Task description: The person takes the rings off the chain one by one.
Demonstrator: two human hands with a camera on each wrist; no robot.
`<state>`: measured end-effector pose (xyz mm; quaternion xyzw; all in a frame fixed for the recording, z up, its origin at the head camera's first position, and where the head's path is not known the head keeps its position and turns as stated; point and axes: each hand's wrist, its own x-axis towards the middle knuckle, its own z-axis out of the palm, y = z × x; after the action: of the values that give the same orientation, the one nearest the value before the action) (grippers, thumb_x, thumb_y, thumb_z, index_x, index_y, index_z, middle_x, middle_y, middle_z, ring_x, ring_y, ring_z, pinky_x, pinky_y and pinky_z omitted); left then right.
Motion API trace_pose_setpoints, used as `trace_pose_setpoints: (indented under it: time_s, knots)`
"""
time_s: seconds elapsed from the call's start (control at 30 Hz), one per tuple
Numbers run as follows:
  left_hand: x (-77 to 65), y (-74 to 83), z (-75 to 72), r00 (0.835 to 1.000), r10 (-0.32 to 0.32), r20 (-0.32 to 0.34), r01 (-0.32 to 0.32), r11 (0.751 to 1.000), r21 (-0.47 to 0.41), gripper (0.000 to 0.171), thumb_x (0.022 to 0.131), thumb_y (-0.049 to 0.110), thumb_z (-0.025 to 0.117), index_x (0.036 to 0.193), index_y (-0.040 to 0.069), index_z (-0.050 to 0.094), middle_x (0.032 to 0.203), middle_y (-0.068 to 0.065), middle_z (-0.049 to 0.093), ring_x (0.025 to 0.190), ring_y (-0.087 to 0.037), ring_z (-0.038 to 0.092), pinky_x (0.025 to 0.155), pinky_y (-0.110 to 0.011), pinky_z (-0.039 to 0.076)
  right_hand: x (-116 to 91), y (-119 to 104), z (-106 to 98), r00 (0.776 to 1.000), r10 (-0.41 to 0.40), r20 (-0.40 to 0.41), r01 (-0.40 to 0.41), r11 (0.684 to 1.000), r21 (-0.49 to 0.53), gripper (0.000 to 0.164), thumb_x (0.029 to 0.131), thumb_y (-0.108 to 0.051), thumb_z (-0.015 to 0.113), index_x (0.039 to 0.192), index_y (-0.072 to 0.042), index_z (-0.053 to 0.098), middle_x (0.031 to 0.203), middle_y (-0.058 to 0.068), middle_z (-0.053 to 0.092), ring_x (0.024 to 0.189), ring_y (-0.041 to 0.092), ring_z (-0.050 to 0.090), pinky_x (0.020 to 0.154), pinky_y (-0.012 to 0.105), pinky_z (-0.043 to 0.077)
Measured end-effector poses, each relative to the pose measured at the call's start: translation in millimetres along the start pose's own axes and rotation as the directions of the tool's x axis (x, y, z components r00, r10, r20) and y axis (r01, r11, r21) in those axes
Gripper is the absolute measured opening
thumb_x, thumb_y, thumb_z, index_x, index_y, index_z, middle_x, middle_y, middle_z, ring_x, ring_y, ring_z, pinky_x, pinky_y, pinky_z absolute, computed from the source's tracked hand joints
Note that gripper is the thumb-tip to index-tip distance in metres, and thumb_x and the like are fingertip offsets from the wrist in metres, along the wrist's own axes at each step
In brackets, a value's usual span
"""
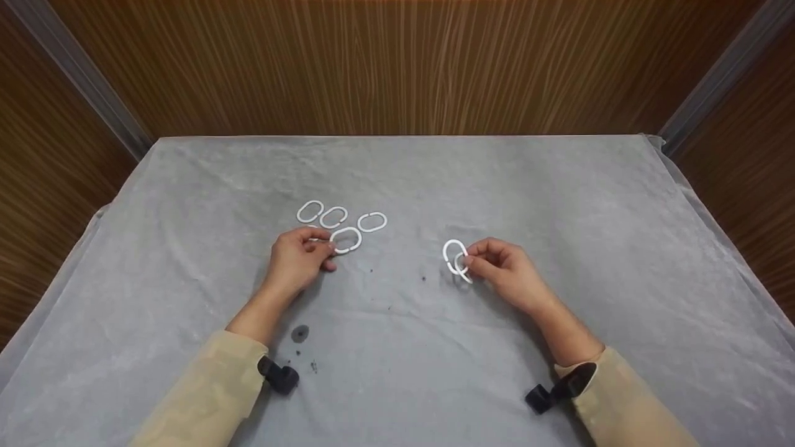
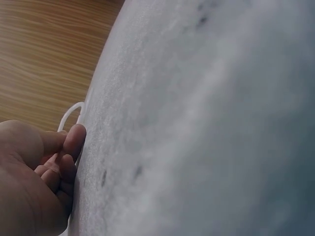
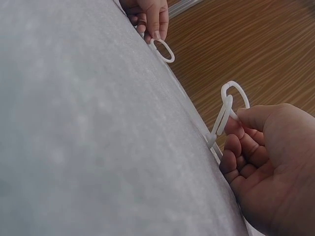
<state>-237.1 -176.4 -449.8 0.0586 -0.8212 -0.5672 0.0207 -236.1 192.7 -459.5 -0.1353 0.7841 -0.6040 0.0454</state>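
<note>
My left hand (image 1: 297, 259) pinches a white oval plastic ring (image 1: 346, 229) between thumb and forefinger, low over the grey cloth. The ring has a small split in its side. To the right, my right hand (image 1: 514, 276) pinches a white split ring (image 1: 445, 250) with thumb and forefinger. Another white ring (image 3: 222, 116) hangs linked through it in the right wrist view, reaching down toward the cloth. Just beyond the left hand lie several loose white rings (image 1: 372, 230), one mostly hidden behind its fingers.
Grey cloth (image 1: 397, 372) covers the table, with slight wrinkles and dark spots, including a larger round stain (image 1: 300, 334) near the left forearm. Wood-grain panels (image 1: 397, 68) stand behind the table and at both sides. Each sleeve cuff carries a black wrist camera (image 1: 281, 376).
</note>
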Motion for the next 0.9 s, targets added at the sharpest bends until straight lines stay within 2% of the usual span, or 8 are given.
trace_pose_setpoints:
  time_s: [0.27,0.67,0.8,0.9]
  knots:
    - [0.3,0.2,0.8,1.000,0.011,0.003,-0.011,1.000,0.006,0.018,0.098,0.002,0.073,0.115,-0.004,0.072,0.082,-0.011,0.078,0.057,-0.008,0.069,0.056,-0.018,0.050,-0.2,-0.6,-1.3,1.000,0.003,-0.007,-0.004,0.999,-0.049,0.011,0.099,-0.005,0.073,0.103,0.005,0.071,0.086,0.009,0.070,0.075,0.011,0.062,0.067,0.020,0.049]
    - [-2.1,3.5,2.8,1.000,-0.003,-0.017,0.002,1.000,-0.031,0.016,0.100,0.007,0.073,0.113,-0.002,0.073,0.080,-0.011,0.075,0.059,-0.012,0.070,0.058,-0.021,0.054,-0.6,0.0,-0.3,1.000,-0.003,-0.004,0.002,1.000,-0.020,0.011,0.099,-0.003,0.072,0.102,0.007,0.070,0.085,0.008,0.069,0.075,0.011,0.063,0.068,0.021,0.050]
    - [-6.7,12.2,10.1,0.999,0.016,-0.028,-0.018,0.997,-0.071,0.013,0.099,0.006,0.074,0.109,-0.001,0.074,0.078,-0.013,0.074,0.057,-0.013,0.068,0.057,-0.023,0.056,-0.7,-0.2,-0.2,1.000,-0.003,0.002,0.003,1.000,-0.020,0.012,0.099,-0.004,0.073,0.102,0.007,0.070,0.086,0.007,0.069,0.075,0.011,0.062,0.068,0.020,0.049]
    - [-10.8,22.4,20.9,0.997,0.069,-0.020,-0.071,0.992,-0.107,0.011,0.096,0.003,0.075,0.106,-0.003,0.075,0.076,-0.013,0.073,0.055,-0.014,0.067,0.055,-0.024,0.057,-0.8,-0.5,-0.6,1.000,-0.009,0.007,0.009,1.000,-0.018,0.011,0.099,-0.004,0.073,0.102,0.007,0.071,0.085,0.007,0.069,0.075,0.011,0.061,0.067,0.020,0.048]
